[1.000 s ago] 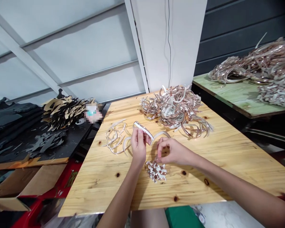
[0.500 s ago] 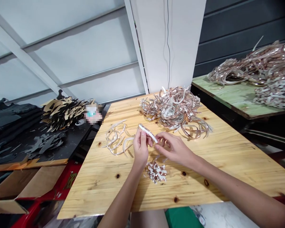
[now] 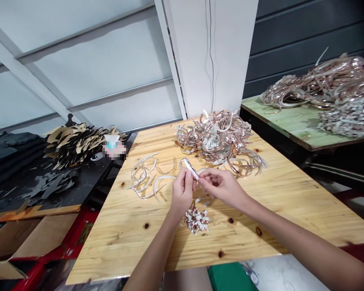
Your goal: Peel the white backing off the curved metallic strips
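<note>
My left hand [image 3: 183, 186] is closed on a curved strip [image 3: 188, 165], white on one face with a shiny rose-gold edge. At the strip's near end my right hand [image 3: 220, 184] pinches with thumb and forefinger. Both hands are close together over the wooden table [image 3: 115, 238]. Just below them lies a small heap of short cut pieces [image 3: 197, 219], white and rose-gold. Left of my hands, several loose thin strips [image 3: 144, 178] lie in loops. Behind is a big tangled pile of rose-gold strips [image 3: 215, 137].
On the right, a green-topped table [image 3: 294, 125] bears a larger heap of shiny strips [image 3: 330, 87]. A black table [image 3: 94, 178] on the left holds a pile of brown and black cut pieces [image 3: 79, 141]. Under it stands an open cardboard box [image 3: 42, 238].
My right hand has moved in from beside the strip and its fingers have closed on the near end. The strip has shifted slightly between my hands. The camera view has turned a little.
</note>
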`<move>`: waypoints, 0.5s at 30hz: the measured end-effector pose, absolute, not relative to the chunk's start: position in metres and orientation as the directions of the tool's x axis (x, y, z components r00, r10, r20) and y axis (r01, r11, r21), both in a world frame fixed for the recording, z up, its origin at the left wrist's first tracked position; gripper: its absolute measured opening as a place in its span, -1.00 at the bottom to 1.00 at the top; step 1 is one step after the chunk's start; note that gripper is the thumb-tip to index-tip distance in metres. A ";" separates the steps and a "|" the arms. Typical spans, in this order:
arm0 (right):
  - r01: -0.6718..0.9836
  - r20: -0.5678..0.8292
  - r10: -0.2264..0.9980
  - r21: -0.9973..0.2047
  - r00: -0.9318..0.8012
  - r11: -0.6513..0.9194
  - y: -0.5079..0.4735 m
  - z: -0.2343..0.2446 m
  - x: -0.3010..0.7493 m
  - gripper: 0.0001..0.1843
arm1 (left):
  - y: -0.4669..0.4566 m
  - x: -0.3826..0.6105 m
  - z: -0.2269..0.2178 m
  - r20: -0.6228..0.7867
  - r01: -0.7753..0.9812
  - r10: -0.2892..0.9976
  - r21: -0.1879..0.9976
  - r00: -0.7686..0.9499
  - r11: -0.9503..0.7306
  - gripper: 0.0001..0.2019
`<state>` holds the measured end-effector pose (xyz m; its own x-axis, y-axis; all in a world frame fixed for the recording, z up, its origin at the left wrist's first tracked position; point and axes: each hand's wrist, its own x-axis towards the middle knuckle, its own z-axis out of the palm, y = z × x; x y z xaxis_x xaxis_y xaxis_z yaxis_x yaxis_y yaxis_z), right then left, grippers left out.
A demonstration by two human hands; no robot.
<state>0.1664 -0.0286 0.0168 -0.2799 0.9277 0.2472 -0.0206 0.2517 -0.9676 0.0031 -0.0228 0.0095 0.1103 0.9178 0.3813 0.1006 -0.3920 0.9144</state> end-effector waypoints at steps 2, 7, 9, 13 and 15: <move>-0.068 0.183 0.934 -0.983 -0.308 0.171 -0.030 0.017 0.166 -0.78 | -0.023 0.003 0.008 0.373 0.156 0.920 0.908 0.124 -0.389 -0.62; -0.144 0.141 0.937 -0.985 -0.321 0.099 -0.028 0.018 0.168 -0.76 | -0.023 0.004 0.009 0.326 0.156 0.926 0.921 0.189 -0.357 -0.68; -0.140 0.150 0.941 -0.984 -0.302 0.112 -0.027 0.018 0.168 -0.79 | -0.024 0.005 0.010 0.318 0.122 0.919 0.928 0.233 -0.353 -0.73; -0.145 0.149 0.950 -0.983 -0.274 0.112 -0.026 0.016 0.168 -0.82 | -0.025 0.005 0.012 0.310 0.122 0.910 0.928 0.276 -0.353 -0.76; -0.150 0.153 0.951 -0.982 -0.269 0.116 -0.026 0.013 0.168 -0.81 | -0.025 0.005 0.012 0.308 0.143 0.912 0.924 0.271 -0.355 -0.77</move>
